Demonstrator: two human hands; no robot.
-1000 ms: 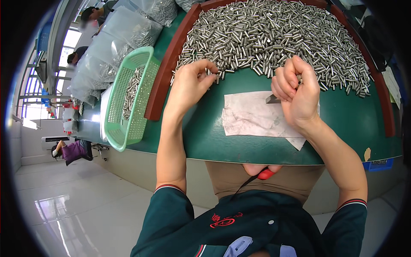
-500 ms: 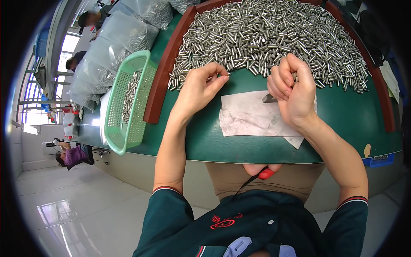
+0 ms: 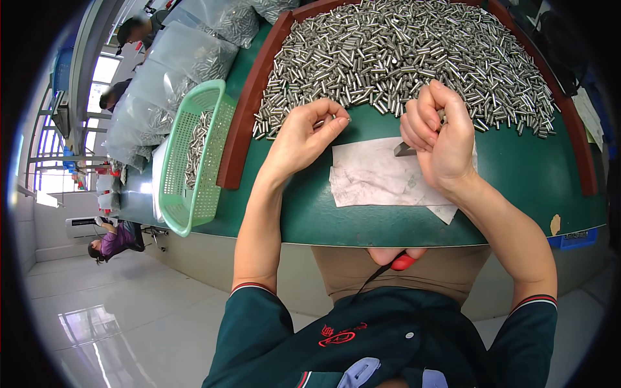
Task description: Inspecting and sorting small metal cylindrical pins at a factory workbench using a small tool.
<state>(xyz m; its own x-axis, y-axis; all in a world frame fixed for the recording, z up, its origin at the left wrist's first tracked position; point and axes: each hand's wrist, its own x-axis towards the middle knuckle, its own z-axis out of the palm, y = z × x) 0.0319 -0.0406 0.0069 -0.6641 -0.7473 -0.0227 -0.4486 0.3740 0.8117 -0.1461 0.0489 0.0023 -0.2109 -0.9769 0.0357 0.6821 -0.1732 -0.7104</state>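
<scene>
My left hand [image 3: 309, 134] is pinched at the near edge of a wide heap of short shiny metal pins [image 3: 414, 55]. A tiny bright tip, seemingly of one pin, shows between its thumb and forefinger. Over a stained whitish cloth [image 3: 369, 174], my right hand [image 3: 443, 139] is closed, palm turned up, around a flat grey metal piece [image 3: 403, 150]. Only one end of that piece sticks out beside the little finger. Something small glints by the curled fingertips, too hidden to name. Both hands are apart from each other.
A dark red wooden frame [image 3: 244, 123] borders the heap on the green table [image 3: 310, 220]. To the left stands a pale green basket [image 3: 208, 194] with pins in it, beside clear plastic bags [image 3: 187, 55] of pins. Several people are further off at left.
My left thumb and forefinger have shifted slightly, and the bright tip between them shows a little more. My right hand has moved slightly left, still closed on the grey piece.
</scene>
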